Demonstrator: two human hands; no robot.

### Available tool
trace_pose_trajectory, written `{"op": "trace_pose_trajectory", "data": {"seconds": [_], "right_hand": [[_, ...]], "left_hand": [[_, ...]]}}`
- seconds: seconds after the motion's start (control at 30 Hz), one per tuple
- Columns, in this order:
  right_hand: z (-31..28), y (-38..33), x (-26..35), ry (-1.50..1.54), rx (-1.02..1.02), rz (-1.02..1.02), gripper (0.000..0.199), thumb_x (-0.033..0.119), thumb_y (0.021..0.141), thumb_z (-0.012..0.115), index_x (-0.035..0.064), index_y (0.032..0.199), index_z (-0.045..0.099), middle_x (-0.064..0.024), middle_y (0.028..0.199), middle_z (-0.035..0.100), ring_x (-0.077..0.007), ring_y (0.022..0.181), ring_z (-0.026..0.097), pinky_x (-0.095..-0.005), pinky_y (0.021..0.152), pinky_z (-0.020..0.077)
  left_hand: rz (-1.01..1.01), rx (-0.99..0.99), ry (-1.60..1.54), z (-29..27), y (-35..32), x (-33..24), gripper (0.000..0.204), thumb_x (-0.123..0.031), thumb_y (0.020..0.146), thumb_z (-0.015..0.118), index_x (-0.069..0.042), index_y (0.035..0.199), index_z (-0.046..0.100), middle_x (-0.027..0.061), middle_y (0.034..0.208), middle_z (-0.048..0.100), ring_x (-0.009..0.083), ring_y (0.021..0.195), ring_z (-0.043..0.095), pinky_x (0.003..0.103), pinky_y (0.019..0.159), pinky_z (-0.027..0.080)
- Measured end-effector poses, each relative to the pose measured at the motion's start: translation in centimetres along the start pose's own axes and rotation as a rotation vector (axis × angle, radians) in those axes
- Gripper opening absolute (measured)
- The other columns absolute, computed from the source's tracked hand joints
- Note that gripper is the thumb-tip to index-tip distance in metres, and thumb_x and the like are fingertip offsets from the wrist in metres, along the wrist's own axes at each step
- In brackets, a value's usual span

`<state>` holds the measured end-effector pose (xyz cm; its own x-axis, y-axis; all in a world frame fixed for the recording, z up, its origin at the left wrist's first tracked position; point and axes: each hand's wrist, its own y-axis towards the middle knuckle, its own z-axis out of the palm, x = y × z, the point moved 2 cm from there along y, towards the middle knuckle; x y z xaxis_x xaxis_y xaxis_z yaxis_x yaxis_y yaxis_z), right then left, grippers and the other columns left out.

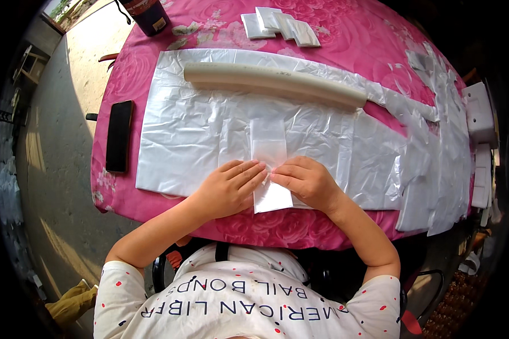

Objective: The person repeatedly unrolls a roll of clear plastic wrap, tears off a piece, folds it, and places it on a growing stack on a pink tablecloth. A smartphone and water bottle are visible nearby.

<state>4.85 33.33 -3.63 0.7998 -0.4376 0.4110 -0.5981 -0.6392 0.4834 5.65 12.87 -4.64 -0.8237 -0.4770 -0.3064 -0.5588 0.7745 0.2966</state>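
Observation:
A narrow white plastic bag (272,198), folded into a strip, lies in front of me over a larger spread of white plastic sheeting. My left hand (230,185) comes in from the left, its fingers side by side and their tips pressed on the strip's middle; its thumb is mostly hidden. From the other side, my right hand (309,179) has curled fingers that pinch the strip at the same spot. The two hands' fingertips nearly meet there. The strip's lower end hangs toward the table's near edge, and its upper part lies flat beyond my fingers.
A long beige tube (274,83) rests across the white plastic sheeting (175,141). Several folded plastic packets (280,26) lie at the back on the pink tablecloth (209,42). On the left are a black phone (119,137) and a dark container (146,16). Loose plastic bags (435,164) cover the right side.

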Motion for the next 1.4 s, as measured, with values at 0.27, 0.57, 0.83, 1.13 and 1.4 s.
{"op": "trace_pose_trajectory", "data": {"seconds": [0.27,0.57,0.83,1.13,1.4], "right_hand": [[-0.1,-0.2,-0.2,0.025,-0.003,0.047,0.022,0.005,0.069,0.063,0.0079,0.091,0.065,-0.0037,0.090,0.064,-0.0213,0.083,0.060,-0.0322,0.072,0.0496],[-0.8,0.3,-1.1,0.238,-0.055,0.455,0.009,0.010,0.077,0.066,0.0054,0.085,0.068,-0.0097,0.071,0.062,-0.0247,0.065,0.058,-0.0334,0.060,0.0468],[-0.8,4.0,-3.4,0.265,0.337,0.990,0.036,0.033,0.083,0.058,0.0015,0.066,0.065,-0.0116,0.057,0.059,-0.0255,0.053,0.057,-0.0367,0.054,0.0437],[-0.8,5.3,-4.1,0.244,0.515,1.094,0.039,0.034,0.082,0.058,0.0037,0.058,0.064,-0.0069,0.050,0.057,-0.0201,0.047,0.056,-0.0348,0.053,0.0449],[-0.3,5.3,-4.0,0.144,0.470,1.073,0.031,0.029,0.078,0.058,0.0044,0.062,0.065,-0.0110,0.054,0.060,-0.0264,0.053,0.060,-0.0378,0.057,0.0477]], "left_hand": [[0.001,-0.102,-0.002,0.0,-0.2,-0.5,0.041,-0.009,0.076,0.059,-0.004,0.116,0.056,0.0093,0.116,0.060,0.0223,0.104,0.059,0.036,0.087,0.046],[-0.354,-0.214,-0.224,-0.3,0.9,0.1,0.041,-0.002,0.077,0.062,-0.003,0.117,0.055,0.0085,0.083,0.068,0.0206,0.072,0.065,0.030,0.064,0.047],[-0.778,-0.183,-0.455,-0.4,2.3,1.2,0.059,-0.009,0.080,0.066,0.004,0.131,0.041,0.0116,0.077,0.068,0.0167,0.061,0.065,0.027,0.058,0.050],[-0.723,-0.086,-0.273,-2.5,2.5,1.1,0.063,-0.010,0.077,0.069,0.003,0.132,0.041,0.0178,0.111,0.058,0.0237,0.086,0.063,0.031,0.073,0.050],[-0.416,-0.056,0.020,1.1,5.4,-0.9,0.083,-0.045,0.083,0.058,0.009,0.137,0.027,0.0250,0.144,0.026,0.0375,0.136,0.022,0.045,0.110,0.020]]}}
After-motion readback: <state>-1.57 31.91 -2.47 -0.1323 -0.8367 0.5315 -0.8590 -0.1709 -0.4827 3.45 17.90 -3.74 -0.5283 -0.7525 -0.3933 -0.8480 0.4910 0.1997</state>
